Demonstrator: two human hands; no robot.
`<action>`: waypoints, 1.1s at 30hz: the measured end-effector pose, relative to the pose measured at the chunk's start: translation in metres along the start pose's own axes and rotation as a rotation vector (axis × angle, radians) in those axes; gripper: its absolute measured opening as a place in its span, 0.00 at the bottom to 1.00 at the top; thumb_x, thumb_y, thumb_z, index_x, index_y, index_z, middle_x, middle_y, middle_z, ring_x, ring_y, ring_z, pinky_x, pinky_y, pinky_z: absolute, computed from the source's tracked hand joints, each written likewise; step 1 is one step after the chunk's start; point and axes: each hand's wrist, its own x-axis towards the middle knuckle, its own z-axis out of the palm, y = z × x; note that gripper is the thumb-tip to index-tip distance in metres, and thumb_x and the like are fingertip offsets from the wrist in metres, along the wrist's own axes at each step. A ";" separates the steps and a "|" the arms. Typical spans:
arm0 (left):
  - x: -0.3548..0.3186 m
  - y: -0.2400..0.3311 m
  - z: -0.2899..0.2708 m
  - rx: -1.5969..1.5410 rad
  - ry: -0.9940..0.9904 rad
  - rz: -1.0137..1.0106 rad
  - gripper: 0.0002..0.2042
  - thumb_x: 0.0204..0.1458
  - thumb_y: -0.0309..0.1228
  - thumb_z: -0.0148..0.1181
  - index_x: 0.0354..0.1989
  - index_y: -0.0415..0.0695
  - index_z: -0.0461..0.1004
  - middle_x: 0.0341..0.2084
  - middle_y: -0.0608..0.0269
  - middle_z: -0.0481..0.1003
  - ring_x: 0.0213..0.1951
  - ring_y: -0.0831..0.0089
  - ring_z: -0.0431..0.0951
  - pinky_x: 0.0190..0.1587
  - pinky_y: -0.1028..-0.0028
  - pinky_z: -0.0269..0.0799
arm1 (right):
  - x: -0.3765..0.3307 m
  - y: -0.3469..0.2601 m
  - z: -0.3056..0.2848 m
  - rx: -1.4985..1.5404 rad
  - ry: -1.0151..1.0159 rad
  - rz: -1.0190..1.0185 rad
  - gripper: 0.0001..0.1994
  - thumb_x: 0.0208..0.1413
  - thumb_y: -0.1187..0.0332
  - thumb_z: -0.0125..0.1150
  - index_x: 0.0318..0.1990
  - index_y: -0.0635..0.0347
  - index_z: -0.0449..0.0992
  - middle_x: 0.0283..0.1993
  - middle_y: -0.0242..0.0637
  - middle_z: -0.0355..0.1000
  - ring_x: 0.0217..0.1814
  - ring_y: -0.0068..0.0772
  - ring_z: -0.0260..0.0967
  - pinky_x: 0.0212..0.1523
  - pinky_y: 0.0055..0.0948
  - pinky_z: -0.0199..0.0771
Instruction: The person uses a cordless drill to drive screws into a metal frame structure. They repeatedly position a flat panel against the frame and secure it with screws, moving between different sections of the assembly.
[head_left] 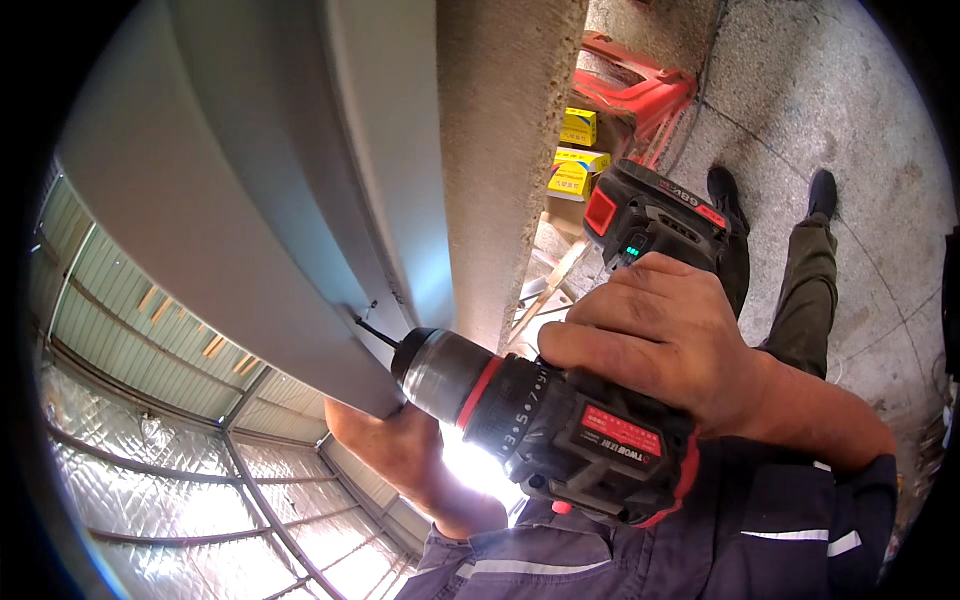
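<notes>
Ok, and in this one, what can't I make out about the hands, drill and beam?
All in the head view:
- Left hand: most fingers, hidden by the grey metal beam.
- Drill: its trigger, covered by the right hand.
- Drill bit: tip too small to tell whether it touches the beam.
- Beam: far end, cut off by the upper edge.

Sporting a dark navy work top (690, 545) with pale strips (785, 535) below the gripping right hand (655, 345), leaving forearms (825, 410) bare, and wearing dark olive trousers (808, 290) and dark shoes (822, 193) right of the grip.
</notes>
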 end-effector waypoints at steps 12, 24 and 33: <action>0.001 0.001 0.002 -0.009 -0.009 -0.005 0.30 0.37 0.31 0.77 0.51 0.36 0.71 0.35 0.59 0.78 0.36 0.71 0.79 0.42 0.72 0.73 | 0.001 -0.003 -0.003 -0.008 -0.010 0.022 0.19 0.44 0.62 0.66 0.46 0.57 0.77 0.35 0.33 0.73 0.31 0.34 0.73 0.32 0.33 0.68; -0.004 0.003 -0.007 0.002 0.012 -0.032 0.31 0.37 0.31 0.77 0.52 0.35 0.71 0.35 0.59 0.78 0.36 0.71 0.79 0.43 0.72 0.73 | 0.001 -0.007 -0.004 0.014 -0.048 0.015 0.19 0.43 0.61 0.66 0.45 0.57 0.77 0.36 0.33 0.73 0.32 0.34 0.74 0.31 0.33 0.68; -0.006 0.004 -0.004 -0.002 0.013 -0.032 0.32 0.37 0.31 0.77 0.53 0.35 0.71 0.35 0.59 0.79 0.36 0.71 0.79 0.43 0.72 0.73 | 0.002 -0.007 -0.004 0.037 -0.028 0.028 0.20 0.43 0.61 0.65 0.46 0.58 0.77 0.35 0.33 0.73 0.31 0.35 0.73 0.30 0.33 0.67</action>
